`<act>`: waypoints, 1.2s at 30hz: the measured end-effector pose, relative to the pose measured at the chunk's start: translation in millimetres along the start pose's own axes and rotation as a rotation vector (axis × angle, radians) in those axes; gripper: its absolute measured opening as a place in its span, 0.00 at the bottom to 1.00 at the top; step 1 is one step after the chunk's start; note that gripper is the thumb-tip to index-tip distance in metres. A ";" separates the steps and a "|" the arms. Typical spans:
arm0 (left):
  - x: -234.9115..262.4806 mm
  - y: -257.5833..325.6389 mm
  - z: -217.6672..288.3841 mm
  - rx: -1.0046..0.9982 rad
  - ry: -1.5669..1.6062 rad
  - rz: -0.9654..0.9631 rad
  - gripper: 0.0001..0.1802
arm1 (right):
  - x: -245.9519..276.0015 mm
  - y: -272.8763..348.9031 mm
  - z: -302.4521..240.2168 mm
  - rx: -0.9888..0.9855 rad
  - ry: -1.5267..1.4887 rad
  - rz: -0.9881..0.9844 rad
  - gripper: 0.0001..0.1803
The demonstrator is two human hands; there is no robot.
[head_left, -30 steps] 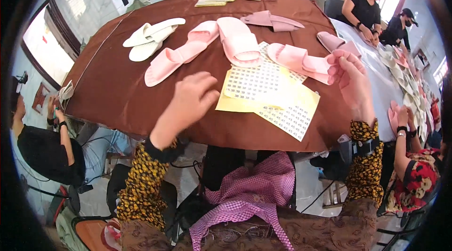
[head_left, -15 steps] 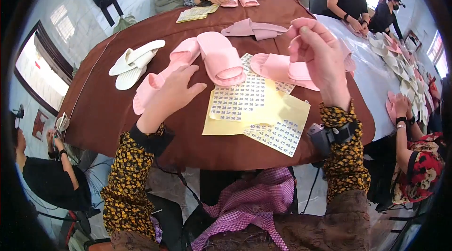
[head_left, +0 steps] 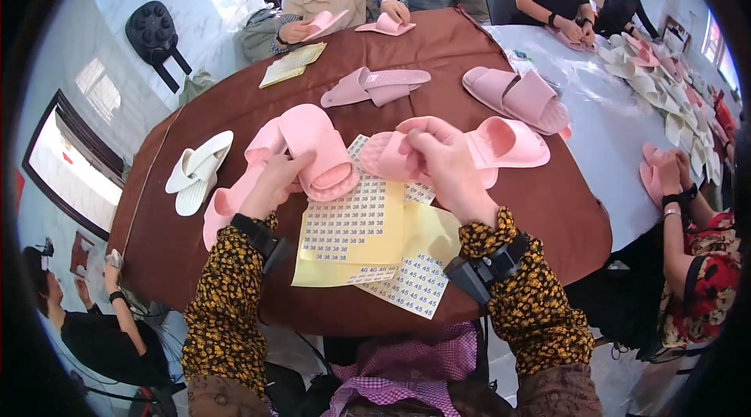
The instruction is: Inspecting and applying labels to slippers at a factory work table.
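Note:
My left hand (head_left: 275, 181) grips the side of a pink slipper (head_left: 317, 143), thumb against its strap and the fingers partly hidden. Beneath and beside it, more pink slippers (head_left: 223, 210) lie overlapping. My right hand (head_left: 447, 160) is closed in a pinch over the toe of another pink slipper (head_left: 510, 143); whatever sits between its fingertips is too small to make out. Between and below my hands lie yellow-backed sheets of number stickers: one sheet (head_left: 352, 221) on top and another (head_left: 411, 284) partly under it.
White slippers (head_left: 199, 170) rest at the left. Mauve slippers (head_left: 375, 87) lie farther back, with more (head_left: 520, 96) at the right. Across the brown-covered table (head_left: 235, 104), a person handles pink slippers beside sticker sheets (head_left: 291, 65). Other people work around a slipper pile (head_left: 665, 88).
My left hand has closed on the pink slipper. My right hand has come down and leftward, still pinched, to the other slipper. The view has shifted, and the person opposite has lifted a slipper.

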State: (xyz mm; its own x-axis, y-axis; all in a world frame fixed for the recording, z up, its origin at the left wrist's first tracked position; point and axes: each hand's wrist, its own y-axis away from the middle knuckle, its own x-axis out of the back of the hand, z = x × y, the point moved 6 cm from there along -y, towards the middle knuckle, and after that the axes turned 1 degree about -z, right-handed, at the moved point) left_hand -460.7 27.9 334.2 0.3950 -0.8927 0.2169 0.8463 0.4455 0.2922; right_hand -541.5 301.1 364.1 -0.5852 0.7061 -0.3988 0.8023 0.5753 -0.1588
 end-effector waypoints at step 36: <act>-44.3 179.4 32.7 -1.228 -1.374 0.301 0.30 | -7.1 2.5 -2.3 -0.081 -0.446 -0.099 0.20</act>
State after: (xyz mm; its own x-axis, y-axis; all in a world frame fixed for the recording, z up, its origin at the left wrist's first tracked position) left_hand -338.1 149.6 407.5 0.5627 0.1477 0.8133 0.8104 -0.2926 -0.5075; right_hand -535.7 298.5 368.6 -0.5364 0.4100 -0.7377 0.7233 0.6737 -0.1515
